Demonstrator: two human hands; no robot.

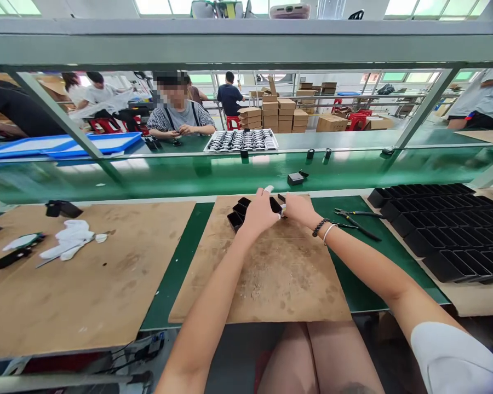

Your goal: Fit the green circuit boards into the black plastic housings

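Observation:
Several small black open-topped boxes [235, 220] sit together on the brown cardboard sheet [283, 284] in front of me. My left hand [259, 210] is closed over the right side of this group, gripping a black box [275, 206]. White covering shows on some of its fingertips. Right beside it, my right hand [299, 210], with a dark beaded bracelet and a pale bangle at the wrist, has its fingers pinched together at that box's edge. A small dark piece shows by those fingertips, but what they hold is mostly hidden.
Pliers [359, 223] lie right of the cardboard, before rows of black boxes [439, 219]. White gloves [69, 239] lie on the left cardboard. Beyond the green belt [156, 178], a person [181, 115] sits near a white tray of parts [207, 146]. A metal shelf beam [246, 46] crosses overhead.

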